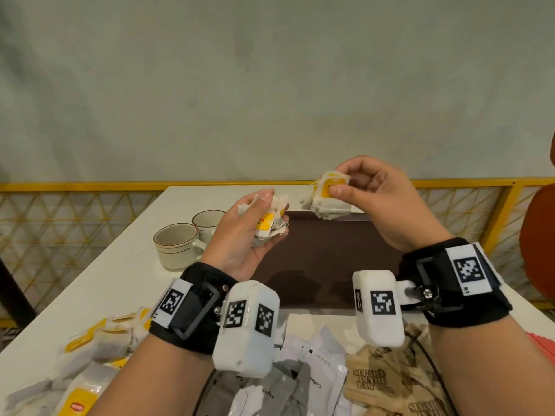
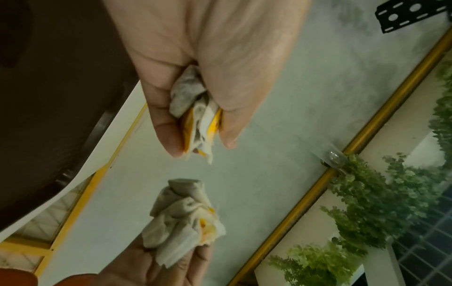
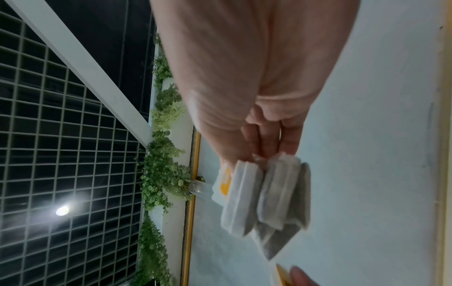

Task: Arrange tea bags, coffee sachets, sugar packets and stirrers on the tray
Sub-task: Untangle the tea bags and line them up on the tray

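Note:
Both hands are raised above the dark brown tray [image 1: 327, 265], each with a bundle of white tea bags with yellow tags. My left hand [image 1: 255, 223] grips a crumpled bundle [image 1: 268, 225], squeezed between thumb and fingers in the left wrist view [image 2: 198, 120]. My right hand [image 1: 354, 187] pinches another bundle [image 1: 329, 199] by its yellow tag; these bags [image 3: 266, 197] hang below the fingers in the right wrist view. On the near table lie more tea bags [image 1: 99, 340], white and grey coffee sachets [image 1: 303, 373] and brown sugar packets [image 1: 384, 382]. I see no stirrers.
Two cream cups [image 1: 177, 244] stand on the white table [image 1: 126, 283] left of the tray. A yellow mesh railing [image 1: 75, 223] runs behind the table under a grey wall. An orange chair back [image 1: 537, 244] sits at the right edge.

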`<state>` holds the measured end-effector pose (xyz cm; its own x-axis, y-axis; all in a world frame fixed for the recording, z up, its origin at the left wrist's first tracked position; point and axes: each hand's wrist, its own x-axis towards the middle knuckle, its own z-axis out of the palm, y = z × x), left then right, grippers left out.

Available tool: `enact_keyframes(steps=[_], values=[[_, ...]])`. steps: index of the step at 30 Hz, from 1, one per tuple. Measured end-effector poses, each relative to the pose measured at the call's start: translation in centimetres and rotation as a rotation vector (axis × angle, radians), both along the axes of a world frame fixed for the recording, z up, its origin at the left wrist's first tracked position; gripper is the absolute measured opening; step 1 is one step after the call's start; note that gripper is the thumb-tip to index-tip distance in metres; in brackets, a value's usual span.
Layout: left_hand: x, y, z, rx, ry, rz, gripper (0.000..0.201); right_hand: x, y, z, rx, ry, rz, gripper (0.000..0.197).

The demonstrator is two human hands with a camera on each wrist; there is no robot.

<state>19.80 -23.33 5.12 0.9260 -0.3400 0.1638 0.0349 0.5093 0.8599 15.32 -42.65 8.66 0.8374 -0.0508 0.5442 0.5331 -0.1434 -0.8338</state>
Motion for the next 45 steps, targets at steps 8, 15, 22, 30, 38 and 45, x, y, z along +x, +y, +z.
enact_keyframes(steps=[8, 15, 22, 30, 38, 45], values=[[-0.2, -0.4, -0.2, 0.103, -0.082, -0.011, 0.041, -0.8, 0.4, 0.4, 0.172, 0.253, 0.243, 0.021], [-0.2, -0.7, -0.4, 0.146, -0.072, -0.029, 0.036, -0.5, 0.8, -0.5, -0.013, 0.308, 0.305, 0.018], [-0.3, -0.2, -0.5, 0.053, 0.125, -0.302, 0.037, -1.0, 1.0, -0.5, -0.128, 0.205, 0.340, 0.014], [-0.5, -0.4, -0.9, 0.182, 0.094, -0.387, 0.038, -1.2, 1.3, 0.0, -0.339, 0.155, 0.194, 0.015], [0.3, -0.5, -1.1, 0.266, 0.131, -0.283, 0.066, -1.3, 1.8, 0.2, -0.457, 0.133, 0.116, 0.017], [0.9, -0.7, -1.1, 0.045, 0.246, -0.083, 0.053, -1.2, 1.3, 0.4, -0.098, 0.157, 0.140, 0.018]])
